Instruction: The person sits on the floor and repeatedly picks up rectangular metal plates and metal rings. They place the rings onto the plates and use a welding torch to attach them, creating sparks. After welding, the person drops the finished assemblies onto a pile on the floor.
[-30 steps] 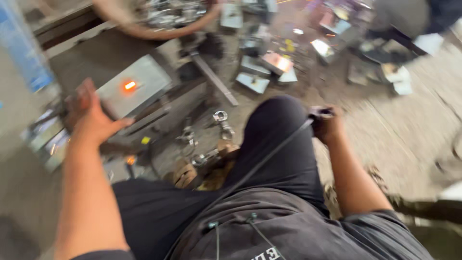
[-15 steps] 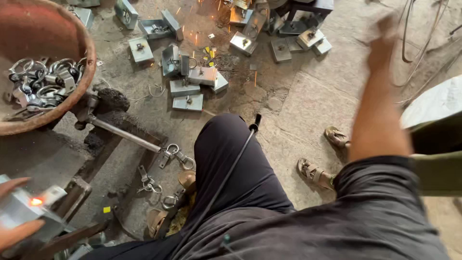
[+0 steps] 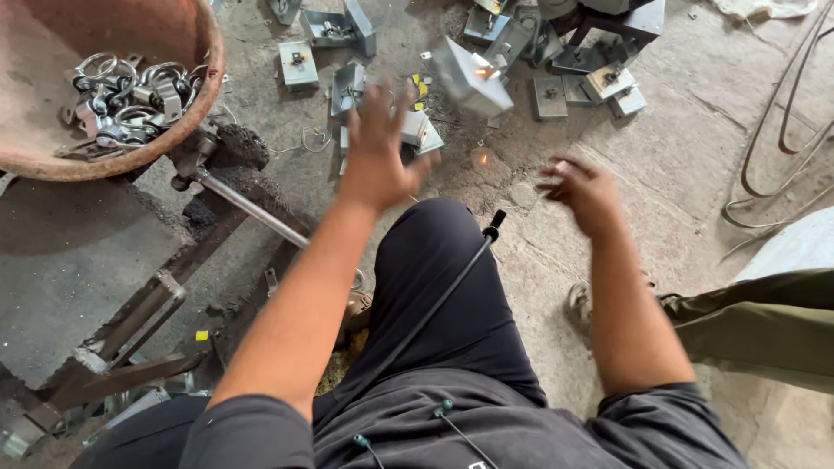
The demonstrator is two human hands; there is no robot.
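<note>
L hand (image 3: pixel 378 152) is raised out in front, palm away, fingers (image 3: pixel 362 102) spread wide, gripping nothing. Just beyond its fingertips a grey metal bracket (image 3: pixel 469 80) is in mid-air, tilted, w/ an orange-glowing hot spot on one face; not touching the hand. A small orange spark (image 3: pixel 480 158) shows on the floor (image 3: pixel 521 217) below it.

R hand (image 3: pixel 580 187) is lower & to the right, fingers loosely curled and apart, empty, well apart from the bracket.

Beyond both hands, a scatter of similar grey brackets (image 3: pixel 347 35) lies on the concrete floor. Far left: a rusty round basin (image 3: pixel 187 122) holding shiny metal rings & clamps (image 3: pixel 122 91). A steel rod (image 3: pixel 252 213) runs diagonally from below the basin toward the person's black-trousered knee (image 3: pixel 434 260). A black cable (image 3: pixel 443 300) lies across that leg. At right edge, another person's olive-green trouser leg (image 3: pixel 756 321); bent wire loops (image 3: pixel 782 139) on the floor above it.
</note>
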